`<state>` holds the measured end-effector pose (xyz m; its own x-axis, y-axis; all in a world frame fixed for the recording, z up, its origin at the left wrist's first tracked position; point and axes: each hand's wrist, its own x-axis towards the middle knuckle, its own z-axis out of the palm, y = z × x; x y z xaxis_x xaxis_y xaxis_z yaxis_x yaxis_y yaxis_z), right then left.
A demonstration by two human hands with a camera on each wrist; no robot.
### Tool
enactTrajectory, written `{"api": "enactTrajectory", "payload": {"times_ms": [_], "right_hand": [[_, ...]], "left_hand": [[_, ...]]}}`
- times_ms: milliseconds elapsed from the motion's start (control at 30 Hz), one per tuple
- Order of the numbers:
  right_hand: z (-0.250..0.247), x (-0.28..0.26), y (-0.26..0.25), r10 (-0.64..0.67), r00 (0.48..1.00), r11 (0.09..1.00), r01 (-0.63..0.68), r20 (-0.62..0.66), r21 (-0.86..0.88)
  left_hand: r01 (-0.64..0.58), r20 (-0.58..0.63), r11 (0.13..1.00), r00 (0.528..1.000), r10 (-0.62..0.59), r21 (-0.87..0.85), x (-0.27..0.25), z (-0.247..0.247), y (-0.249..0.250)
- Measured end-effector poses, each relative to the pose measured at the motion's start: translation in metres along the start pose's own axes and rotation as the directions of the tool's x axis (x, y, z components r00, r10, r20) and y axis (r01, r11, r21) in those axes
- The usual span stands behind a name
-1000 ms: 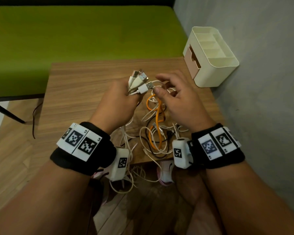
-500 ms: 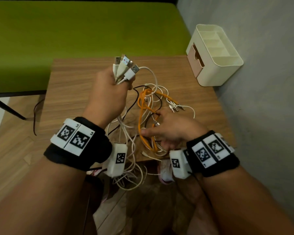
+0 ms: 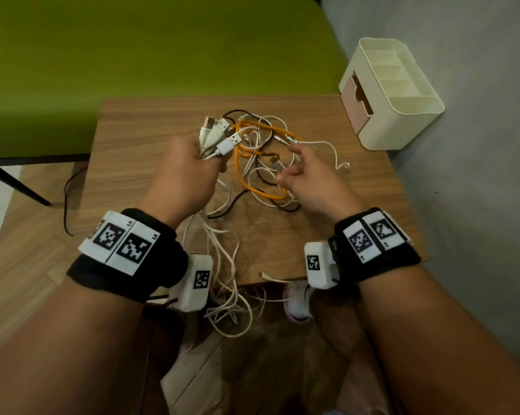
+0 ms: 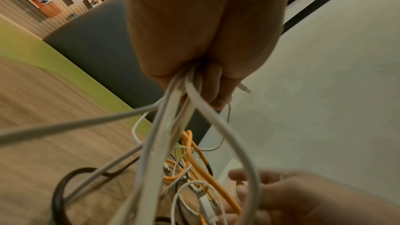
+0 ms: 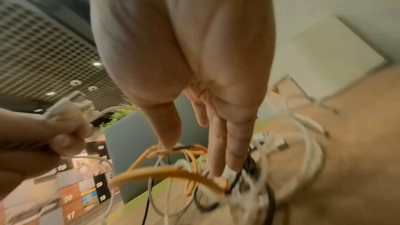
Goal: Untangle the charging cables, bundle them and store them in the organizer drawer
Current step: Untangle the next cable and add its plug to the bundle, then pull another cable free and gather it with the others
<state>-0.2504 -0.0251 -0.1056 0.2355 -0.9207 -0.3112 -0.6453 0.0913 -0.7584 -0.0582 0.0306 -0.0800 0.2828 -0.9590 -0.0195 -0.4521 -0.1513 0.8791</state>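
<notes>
A tangle of white, black and orange cables lies on the wooden table. My left hand grips a bunch of white cables just below their USB plugs, which fan upward; the cords trail down from the fist. My right hand hovers over the tangle with its fingers straight, reaching among the orange cable and white loops. A metal plug lies by its thumb. The cream organizer with a pink drawer stands at the table's far right corner.
Several white cable loops hang over the near table edge toward my knees. A green bench runs behind the table and a grey wall stands close on the right. A thin dark cord droops on the left.
My right hand left the plugs at my left hand, dropped to the near side of the tangle, then moved forward over its middle. My left hand kept its hold on the plugs.
</notes>
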Motion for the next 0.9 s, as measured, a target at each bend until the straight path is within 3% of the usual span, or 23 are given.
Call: {"api": "enactTrajectory", "payload": {"times_ms": [100,167,267,367,600,700,900], "right_hand": [[-0.012,-0.024,-0.010,-0.122,0.991,0.983,0.113,-0.056,-0.146],[-0.015,-0.041,-0.010,-0.140,0.986,0.965,0.157,0.090,-0.212],[-0.009,-0.058,-0.005,-0.036,0.910,0.944,0.166,0.412,-0.286],[0.001,-0.061,0.004,0.046,0.861,0.938,0.137,0.507,-0.317],[0.043,-0.063,0.011,0.167,0.730,0.796,0.297,0.663,-0.527],[0.052,-0.063,0.011,0.052,0.753,0.710,0.434,0.656,-0.554],[0.018,-0.053,0.002,-0.095,0.865,0.818,0.350,0.493,-0.456]], "left_hand": [[0.005,0.004,1.000,1.000,-0.005,0.027,0.001,-0.002,-0.002],[0.003,0.015,1.000,1.000,-0.004,0.029,0.001,-0.002,-0.002],[0.003,0.017,1.000,1.000,-0.003,0.020,0.001,-0.001,-0.001],[0.010,0.007,1.000,1.000,-0.010,0.009,0.001,-0.001,0.001],[0.003,-0.003,1.000,1.000,-0.003,-0.010,0.001,0.000,0.003],[0.009,-0.005,1.000,1.000,-0.009,-0.022,0.000,0.000,0.005],[0.010,0.006,1.000,1.000,-0.010,-0.026,-0.003,-0.002,0.005]]}}
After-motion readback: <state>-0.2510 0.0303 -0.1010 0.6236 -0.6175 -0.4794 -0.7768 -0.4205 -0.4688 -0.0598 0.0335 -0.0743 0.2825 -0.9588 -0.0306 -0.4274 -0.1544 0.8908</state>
